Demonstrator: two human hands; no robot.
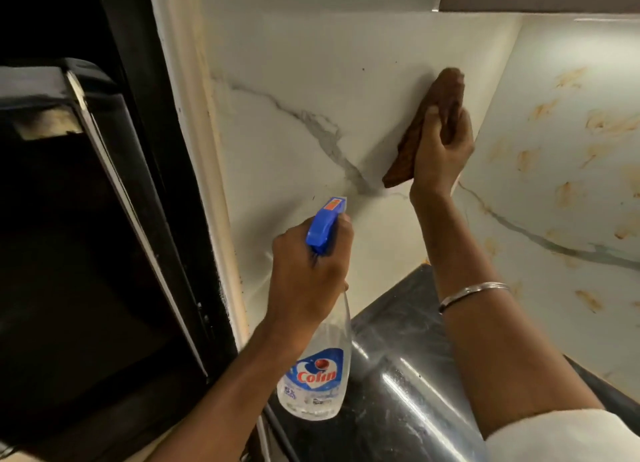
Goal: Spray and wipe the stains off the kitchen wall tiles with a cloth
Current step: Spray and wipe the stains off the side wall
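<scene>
At the far left I see a black appliance with a pale-edged open door (104, 219), and beside it a cream wall edge streaked with orange-brown grime (207, 122). Next comes the white marble-look wall tile with a grey vein (294, 81). My left hand (308, 278) is wrapped tight around the neck of a clear plastic spray bottle with a blue trigger head and a "Colin" label (317, 375), nozzle aimed at that tile, bottle body hanging below the fist over the glossy black stone surface (398, 375). My right hand (440, 150), a thin silver bangle (474, 293) on its forearm, is clamped on a folded brown cloth (429, 126) and presses it flat against the tile near the corner. Rightmost, the adjoining wall tile (571, 167) carries many orange-brown stains (602, 122)
</scene>
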